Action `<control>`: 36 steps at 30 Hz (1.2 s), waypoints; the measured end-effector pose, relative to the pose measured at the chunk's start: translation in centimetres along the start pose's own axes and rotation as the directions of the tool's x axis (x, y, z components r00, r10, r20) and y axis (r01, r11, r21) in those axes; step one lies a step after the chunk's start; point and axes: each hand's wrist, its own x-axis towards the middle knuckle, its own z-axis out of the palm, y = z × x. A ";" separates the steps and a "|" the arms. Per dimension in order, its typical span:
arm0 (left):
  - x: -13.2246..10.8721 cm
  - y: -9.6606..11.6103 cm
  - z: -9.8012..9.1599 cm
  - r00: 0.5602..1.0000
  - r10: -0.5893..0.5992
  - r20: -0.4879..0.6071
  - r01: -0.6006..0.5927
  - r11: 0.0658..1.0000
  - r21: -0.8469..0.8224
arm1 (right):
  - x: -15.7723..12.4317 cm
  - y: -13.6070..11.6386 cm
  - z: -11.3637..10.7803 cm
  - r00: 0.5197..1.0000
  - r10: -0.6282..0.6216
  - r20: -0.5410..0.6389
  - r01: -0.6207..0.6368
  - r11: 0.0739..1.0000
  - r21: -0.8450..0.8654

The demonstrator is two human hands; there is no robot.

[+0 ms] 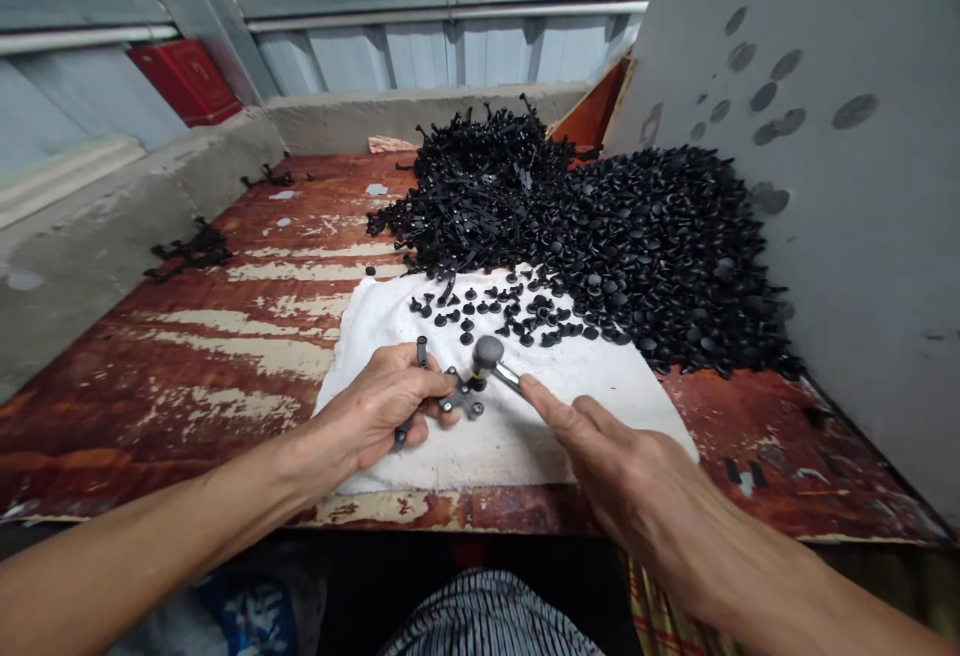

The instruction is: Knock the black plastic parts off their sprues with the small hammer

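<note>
Mallet (490, 353) is gripped by right fingers (543, 403), bracket (463, 399) by left (410, 382) (scuffed table (240, 286), corrugated wall (349, 58)).

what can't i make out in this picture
All in the head view:
Dark grey branched part: its left portion, hidden by the left hand.
Mallet with round grey head and shiny metal handle: handle's near end, hidden by the right hand.
Heaped small black pieces: lower ones, buried under others.
Red rectangular box-like object: marking too small.
</note>
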 end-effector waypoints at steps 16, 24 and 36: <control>-2.1 0.6 -1.5 0.994 0.040 -0.104 -0.022 0.985 0.173 | -0.2 1.0 0.4 0.997 0.074 0.017 -0.075 0.996 0.054; -1.3 -1.0 -3.3 0.670 0.658 0.345 -0.568 0.154 0.809 | -0.3 1.2 0.2 0.990 0.082 0.116 -0.089 0.994 0.056; 1.9 2.4 -2.6 0.910 0.193 0.366 -0.376 0.756 0.536 | -0.3 1.2 -0.1 0.995 0.075 -0.066 -0.067 0.990 0.125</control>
